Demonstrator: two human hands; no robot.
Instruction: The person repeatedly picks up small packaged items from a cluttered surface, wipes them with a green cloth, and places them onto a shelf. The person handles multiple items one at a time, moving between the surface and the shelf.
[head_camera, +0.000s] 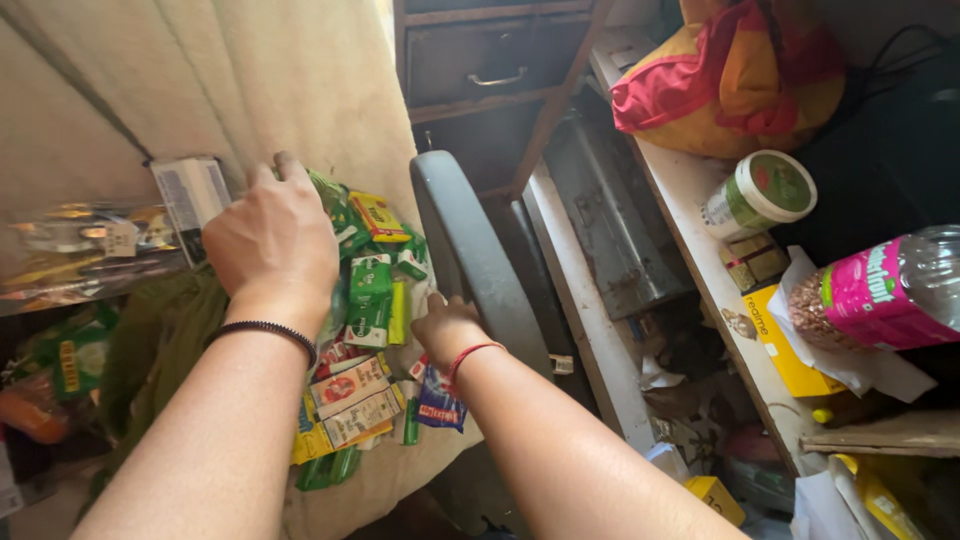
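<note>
My left hand (272, 240), with a dark bracelet at the wrist, reaches forward over a heap of small green, yellow and red packets (365, 330) lying on a beige cloth (290, 80). Its fingers are curled near a white box (192, 192); what they grip is hidden. My right hand (447, 330), wearing a red thread, dips among the packets beside a grey curved chair arm (470, 250). Its fingers are out of sight behind the packets.
A wooden drawer unit (485, 70) stands behind. On the right, a white shelf (690, 210) carries a green-lidded tub (760, 192), a clear bottle with a pink label (885, 290), a yellow box (790, 355) and a red-and-yellow cloth bundle (735, 75). Clutter lies below.
</note>
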